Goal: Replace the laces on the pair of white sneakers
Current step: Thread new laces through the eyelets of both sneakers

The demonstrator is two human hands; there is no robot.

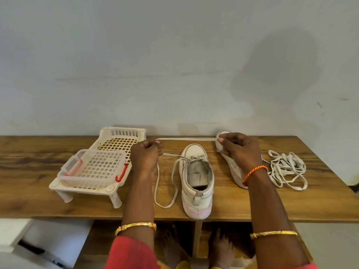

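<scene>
I see a white lace [186, 139] stretched taut between my hands, pinched by the left fingers [157, 142] and right fingers [221, 140], above the upright sneaker [196, 181] on the worktop [38, 191]. Spare laces [287, 169] lie piled right.

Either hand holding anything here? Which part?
Both hold one flat white shoelace, pulled taut between them above the wooden table. Left hand pinches one stretch at its fingers; right hand pinches the other. Its far end runs into the upright white sneaker.
</scene>
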